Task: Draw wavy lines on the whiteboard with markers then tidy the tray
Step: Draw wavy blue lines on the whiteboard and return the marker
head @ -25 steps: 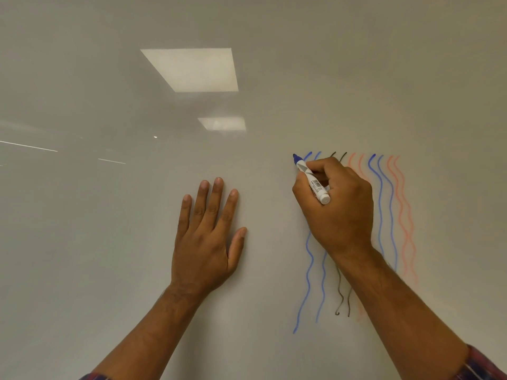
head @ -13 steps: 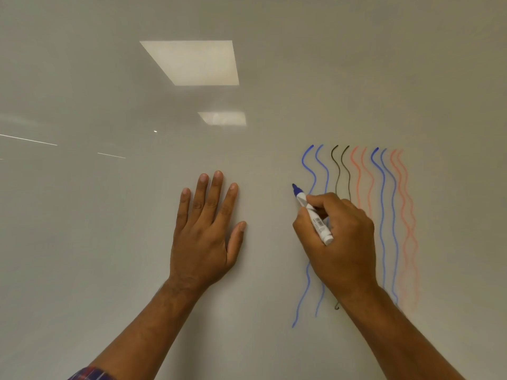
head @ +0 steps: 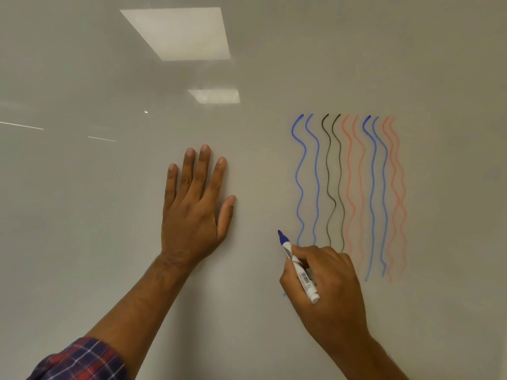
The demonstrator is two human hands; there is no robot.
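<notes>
The whiteboard fills the whole view. My right hand grips a blue marker, white-bodied with its blue tip pointing up and left beside the leftmost line. Several wavy vertical lines run down the board at the right: blue, black, orange, blue and orange, in pairs. My right hand hides the lower ends of the left lines. Flat on the board to the left lies my left hand, fingers straight and spread. No tray is in view.
Ceiling lights are reflected in the board at the upper centre. A plaid sleeve covers my left forearm at the bottom left.
My right hand has moved down the board with the marker, from the top of the lines to near their lower ends. My left hand has stayed flat in place.
</notes>
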